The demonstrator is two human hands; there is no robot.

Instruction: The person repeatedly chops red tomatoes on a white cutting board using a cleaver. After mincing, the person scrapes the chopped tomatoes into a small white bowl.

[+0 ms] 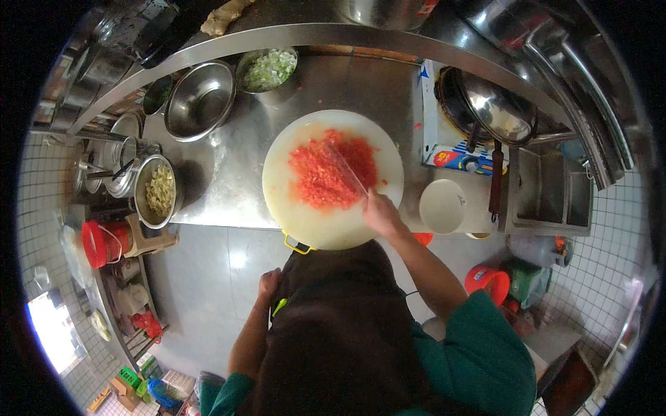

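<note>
A round white cutting board (291, 218) lies at the front edge of the steel counter, with finely chopped red vegetable (322, 182) heaped on it. My right hand (383, 212) grips the handle end of a knife (346, 169), probably a cleaver, seen nearly edge-on; its blade stands in the red heap. Down at my side, beside the dark apron (333, 322), hangs my left hand (269, 283), away from the board. Its fingers are partly hidden, and whether it holds anything is unclear.
Left on the counter (234, 171) stand an empty steel bowl (200, 101), a container of chopped green onion (270, 70) and a bowl of pale sliced food (158, 192). To the right are a white bowl (442, 206), pans (499, 106) over a box, and a sink (541, 187). A shelf edge (312, 32) crosses above.
</note>
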